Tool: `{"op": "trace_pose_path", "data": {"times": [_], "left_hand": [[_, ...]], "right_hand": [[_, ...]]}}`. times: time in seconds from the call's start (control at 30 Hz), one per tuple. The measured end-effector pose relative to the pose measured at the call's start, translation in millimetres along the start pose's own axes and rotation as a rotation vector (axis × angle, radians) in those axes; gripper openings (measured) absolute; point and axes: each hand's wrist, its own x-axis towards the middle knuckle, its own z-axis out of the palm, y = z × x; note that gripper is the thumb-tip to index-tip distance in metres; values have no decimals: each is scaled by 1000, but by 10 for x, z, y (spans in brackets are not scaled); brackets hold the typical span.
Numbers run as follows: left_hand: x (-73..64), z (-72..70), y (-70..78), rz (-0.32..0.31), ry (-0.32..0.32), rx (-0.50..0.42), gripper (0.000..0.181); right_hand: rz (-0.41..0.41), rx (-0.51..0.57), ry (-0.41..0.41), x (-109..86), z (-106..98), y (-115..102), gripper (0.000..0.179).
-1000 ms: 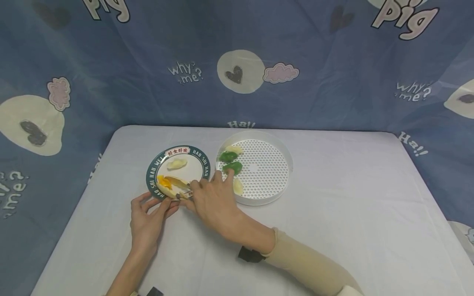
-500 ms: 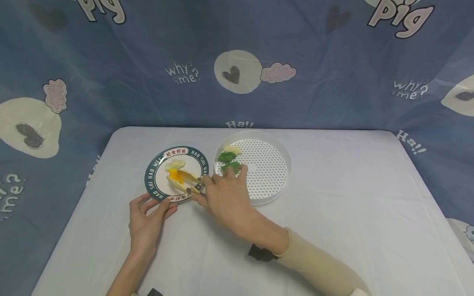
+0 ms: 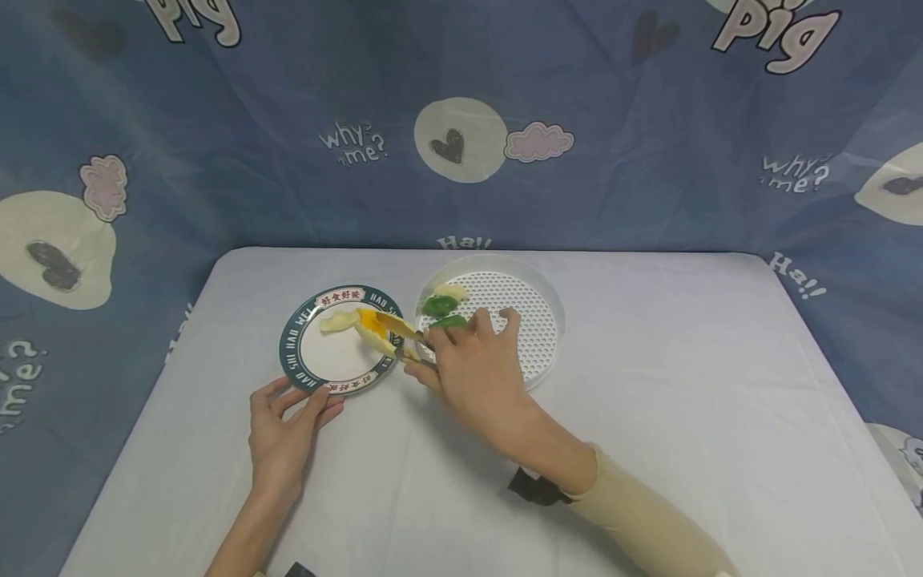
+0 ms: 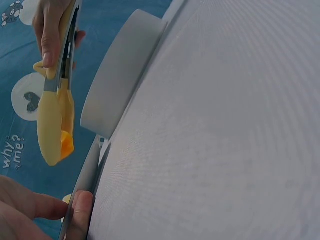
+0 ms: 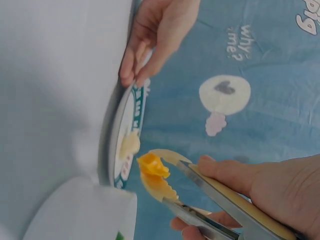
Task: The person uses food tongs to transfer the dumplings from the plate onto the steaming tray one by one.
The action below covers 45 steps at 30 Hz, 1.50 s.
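My left hand (image 3: pixel 277 449) pinches the near rim of a round plate (image 3: pixel 294 344) with a green lettered border, thumb above and fingers beneath. My right hand (image 3: pixel 485 381) grips yellow tongs (image 5: pixel 215 200) with metal arms. Between the tong tips sits a crumpled orange-yellow piece (image 5: pixel 154 166), like a dumpling, raised above the plate's right side. A pale yellow dumpling-like piece (image 3: pixel 335 322) lies on the plate. To the right, a white perforated round tray (image 3: pixel 539 324) holds two green pieces (image 3: pixel 440 306) and a pale one (image 3: pixel 454 291) along its left side; my right hand covers part of it.
A white cloth covers the table (image 3: pixel 685 385), and its far edge runs just behind the plate and tray. Behind it hangs a blue printed curtain (image 3: pixel 288 160). The tray has a raised wall (image 4: pixel 120 75) close beside the plate.
My right hand has carried the tongs and the orange-yellow piece up and rightward, from the plate's near side toward the tray. The left hand stays on the plate's rim.
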Motion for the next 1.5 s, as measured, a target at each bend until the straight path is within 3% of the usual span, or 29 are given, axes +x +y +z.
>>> {"op": "trace_pose_path", "data": {"times": [0.23,0.47,0.67,1.5], "left_hand": [[-6,-8,8,0,-1,1,78],[-8,-7,3,11,-5,-13,78],[5,-21,-28,33,-16,-10,79],[18,-14,-32,10,-19,-14,80]], "right_hand": [[46,15,-15,-39,-75,154,60],[60,34,57,-106,-126,323,54],[89,14,61,-151,-169,459,54],[159,-25,155,-332,-195,964,54]]}}
